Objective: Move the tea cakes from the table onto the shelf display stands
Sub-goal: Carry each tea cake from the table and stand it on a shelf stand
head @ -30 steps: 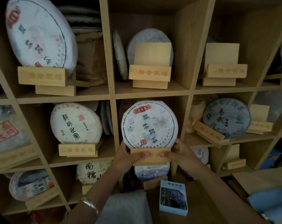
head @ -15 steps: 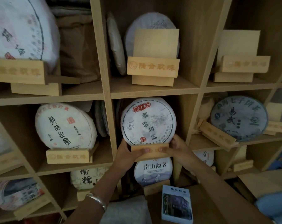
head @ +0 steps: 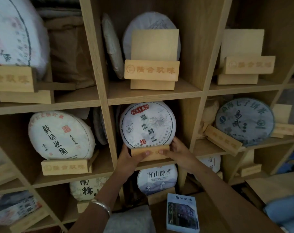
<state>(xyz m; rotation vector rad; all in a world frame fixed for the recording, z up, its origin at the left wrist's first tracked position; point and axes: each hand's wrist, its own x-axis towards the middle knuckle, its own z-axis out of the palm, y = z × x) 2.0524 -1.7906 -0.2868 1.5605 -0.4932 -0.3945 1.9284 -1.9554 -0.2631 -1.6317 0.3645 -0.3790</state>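
Both hands grasp the same wooden stand (head: 150,153) in the middle compartment of the shelf (head: 153,98): the left hand (head: 128,158) curls round its left end with the thumb laid across the front bar, and the right hand (head: 174,151) curls round its right end, thumb likewise on the front. The tea cake (head: 148,125) sits upright in that stand, its printed wrapper facing outward and its lower edge tucked behind the front bar.

The step in hand looks like settling stand and cake squarely on the shelf board. To do it well, both ends should move together, so the cake does not roll sideways along the bar. The base ought to sit fully on the board, back from its front edge, and the bar should run parallel to that edge, as on the stand to the left (head: 66,166). The cake should lean slightly back against the stand's rear plate; whether it already touches that plate cannot be told from here. The grip is best let go one side at a time, watching for any wobble.
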